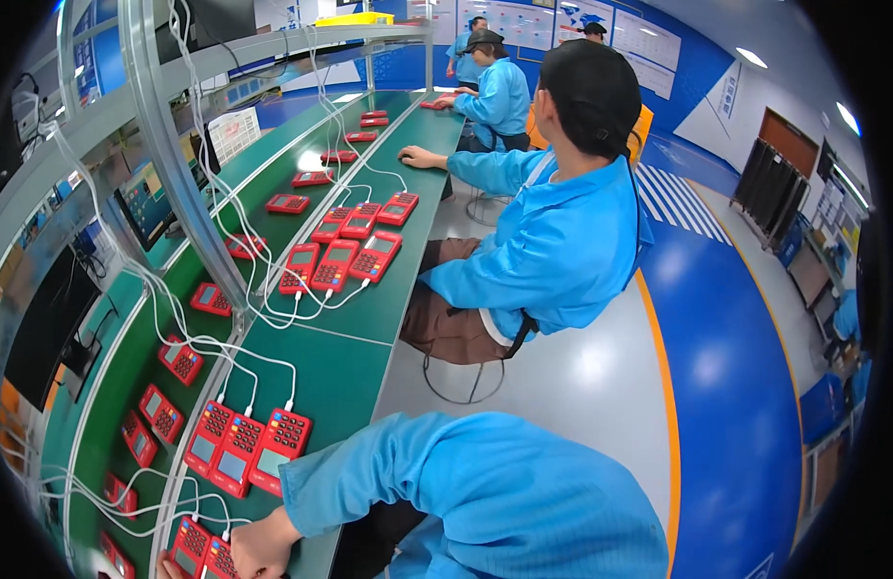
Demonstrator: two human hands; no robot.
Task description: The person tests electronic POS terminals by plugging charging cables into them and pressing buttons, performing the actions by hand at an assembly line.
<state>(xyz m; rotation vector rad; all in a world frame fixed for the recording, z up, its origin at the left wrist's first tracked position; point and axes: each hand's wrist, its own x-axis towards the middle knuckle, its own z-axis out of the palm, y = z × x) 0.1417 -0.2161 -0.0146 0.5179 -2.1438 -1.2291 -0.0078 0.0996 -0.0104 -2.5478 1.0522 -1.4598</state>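
My right hand (263, 545), in a blue sleeve, is at the lower edge of the view with its fingers curled in against the right side of a red payment terminal (220, 558). A second red payment terminal (190, 542) lies just to its left. White cables run into the tops of both. Only a sliver of my left hand (166, 567) shows at the bottom rim, beside the second terminal; its fingers are mostly cut off. Farther up the bench, three more red terminals (242, 449) lie side by side with cables plugged in.
Several red terminals (163, 413) rest on the green strip at left. Metal frame posts (176, 145) and hanging white cables rise along the green bench (340, 362). A co-worker in blue (552, 232) sits ahead on the right, one hand on the bench. Other people are farther off.
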